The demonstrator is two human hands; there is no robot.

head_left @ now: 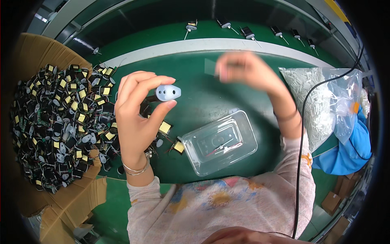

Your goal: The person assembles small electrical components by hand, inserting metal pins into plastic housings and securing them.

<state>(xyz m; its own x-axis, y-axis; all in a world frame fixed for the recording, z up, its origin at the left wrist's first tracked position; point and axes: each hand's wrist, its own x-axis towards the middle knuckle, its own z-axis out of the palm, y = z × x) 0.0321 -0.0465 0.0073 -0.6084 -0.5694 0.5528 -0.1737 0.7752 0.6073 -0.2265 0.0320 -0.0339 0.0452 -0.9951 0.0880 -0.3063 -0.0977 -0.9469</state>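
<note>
My left hand (pixel 136 101) is raised over the left part of the green table. Its thumb and fingers pinch a small device (pixel 165 93) with a pale grey-blue end cap that has dark holes; the device's black body is mostly hidden behind the fingers. Off to the right, my right hand (pixel 248 73) is blurred by motion, its fingers drawn together. A thin see-through piece of film (pixel 209 67) shows at its fingertips. Below the hands, a clear plastic box (pixel 248 140) contains a few thin wires.
A cardboard box (pixel 34 44) at left overflows with similar black devices (pixel 61 130) bearing yellow patches. Several devices with white stems (pixel 248 32) line the far strip. A bag of small white tubes (pixel 315 93), blue cloth (pixel 349 146) and a hanging black cable (pixel 301 162) are at right.
</note>
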